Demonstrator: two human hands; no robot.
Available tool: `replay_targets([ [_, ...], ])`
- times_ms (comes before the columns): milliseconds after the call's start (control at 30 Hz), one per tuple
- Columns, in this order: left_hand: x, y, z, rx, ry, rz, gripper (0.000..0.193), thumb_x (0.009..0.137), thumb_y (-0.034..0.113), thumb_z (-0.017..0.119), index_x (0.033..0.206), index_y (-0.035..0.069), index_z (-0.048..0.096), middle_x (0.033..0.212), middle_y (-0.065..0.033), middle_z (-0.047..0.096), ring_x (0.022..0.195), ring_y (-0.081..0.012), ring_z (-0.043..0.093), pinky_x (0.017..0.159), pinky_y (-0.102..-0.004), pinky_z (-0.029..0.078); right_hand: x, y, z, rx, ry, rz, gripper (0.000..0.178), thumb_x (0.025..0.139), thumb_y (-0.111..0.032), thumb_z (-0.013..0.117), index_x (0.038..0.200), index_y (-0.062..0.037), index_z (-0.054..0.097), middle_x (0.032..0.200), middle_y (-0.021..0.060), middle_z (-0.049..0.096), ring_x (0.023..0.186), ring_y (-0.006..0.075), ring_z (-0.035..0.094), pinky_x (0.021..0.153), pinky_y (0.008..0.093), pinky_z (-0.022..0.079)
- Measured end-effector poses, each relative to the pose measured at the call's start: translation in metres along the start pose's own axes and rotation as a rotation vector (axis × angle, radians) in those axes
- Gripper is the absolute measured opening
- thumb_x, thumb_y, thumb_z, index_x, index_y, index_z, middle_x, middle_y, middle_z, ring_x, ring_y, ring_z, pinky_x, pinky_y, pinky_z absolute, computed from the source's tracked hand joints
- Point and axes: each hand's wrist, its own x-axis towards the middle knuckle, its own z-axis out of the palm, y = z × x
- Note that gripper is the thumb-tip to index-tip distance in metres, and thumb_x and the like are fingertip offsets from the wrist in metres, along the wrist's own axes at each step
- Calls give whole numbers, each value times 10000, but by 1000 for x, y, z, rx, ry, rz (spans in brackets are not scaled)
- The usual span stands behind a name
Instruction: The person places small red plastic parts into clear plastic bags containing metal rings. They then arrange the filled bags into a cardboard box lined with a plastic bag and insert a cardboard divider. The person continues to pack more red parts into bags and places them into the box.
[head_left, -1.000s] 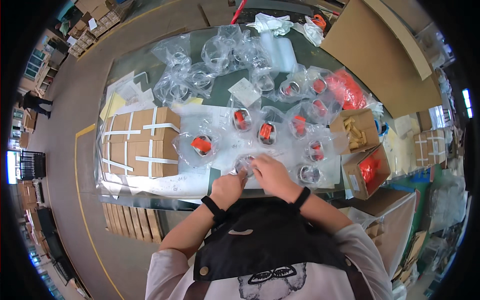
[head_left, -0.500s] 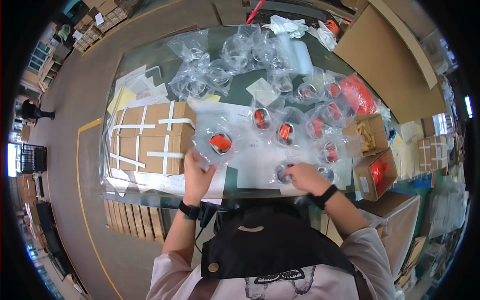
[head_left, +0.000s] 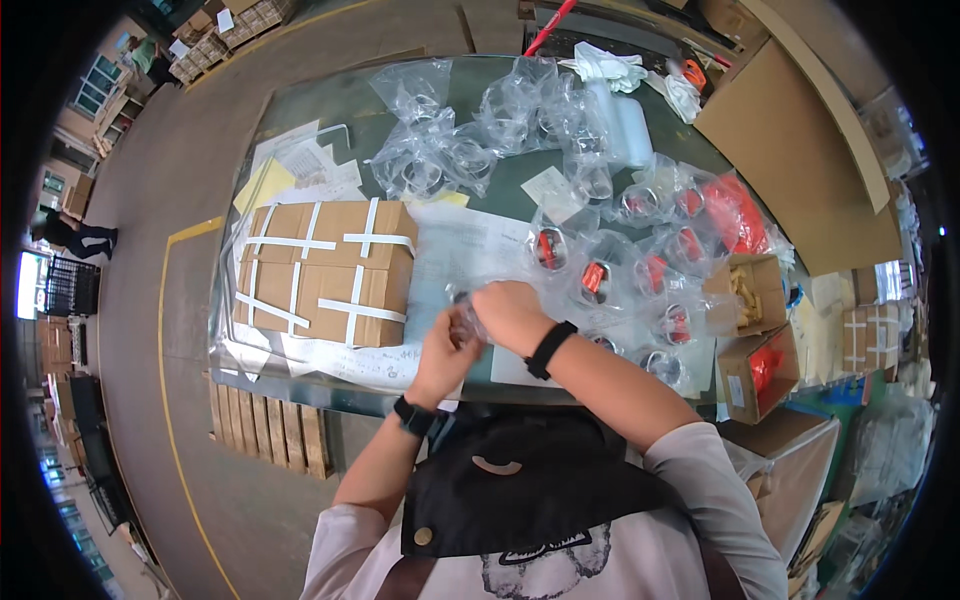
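Note:
Both of my hands meet over the papers right of the taped carton. My left hand (head_left: pixel 446 352) has its fingers curled around a crumpled clear plastic bag (head_left: pixel 461 292). From above, my right hand (head_left: pixel 508 312) closes on the same bag and covers most of it, so its contents are mostly hidden. To the right lie several clear bags holding metal rings with red packets, among them one bagged ring (head_left: pixel 595 282) and another bagged ring (head_left: pixel 549 248). My right forearm partly hides a bagged ring (head_left: pixel 604 344) near the table edge.
A brown carton (head_left: pixel 330 270) with white tape strips stands at the left. More bagged rings (head_left: pixel 421 176) lie at the back. On the right are a small box of brass-coloured pieces (head_left: pixel 768 285), a box with red packets (head_left: pixel 735 385) and a large cardboard sheet (head_left: pixel 800 150).
My right hand has left the bagged ring near the front edge and come left to meet my left hand. The red packet seen beside my left hand is now out of sight. The view has shifted slightly.

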Motion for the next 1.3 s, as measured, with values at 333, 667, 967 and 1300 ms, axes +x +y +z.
replay_targets([
  [333,-22,45,-12,318,192,20,118,894,94,649,896,-10,593,672,0,582,590,-51,526,527,-219,405,-31,-8,-6,-19,32,-109,65,738,-111,651,712,-75,698,772,113,694,727,300,691,638,401,547],
  [667,-38,51,-37,1,58,-12,523,839,-24,625,1326,45,445,1038,-84,571,745,-106,571,600,-236,468,-19,3,15,282,106,-275,90,776,-91,601,788,-57,684,849,133,675,776,343,667,672,432,538],
  [967,9,25,-17,460,-324,105,221,828,87,735,1030,26,669,870,-124,650,802,-182,628,689,-317,497,-58,34,25,797,276,-106,313,733,-195,758,978,-33,651,842,165,605,898,355,609,822,433,492],
  [1300,-39,15,14,922,-223,332,284,809,182,733,1066,75,678,935,-163,509,764,-332,580,685,-436,526,-67,2,17,491,-46,151,510,805,-74,611,1273,5,424,970,247,632,944,399,634,794,490,497],
])
